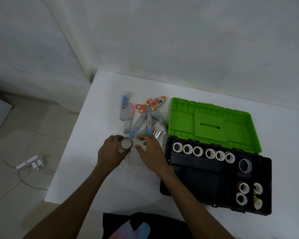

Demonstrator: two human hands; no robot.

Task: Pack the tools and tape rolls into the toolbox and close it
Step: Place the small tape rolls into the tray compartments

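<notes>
While a tape roll (126, 143) is gripped upright by the left hand (110, 153), the toolbox (214, 176) lies at three o'clock, nearer the spread-fingered, empty right hand (151, 150).

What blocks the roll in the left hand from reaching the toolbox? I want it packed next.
Only the right hand, which hovers open over the table between the tape roll held by the left hand and the open toolbox. Nothing else visible does.

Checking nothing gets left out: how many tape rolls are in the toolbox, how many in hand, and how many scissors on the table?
Tape rolls in the toolbox: 11
Tape roll held by the left hand: 1
Orange-handled scissors on the table: 2
Total: 14
</notes>
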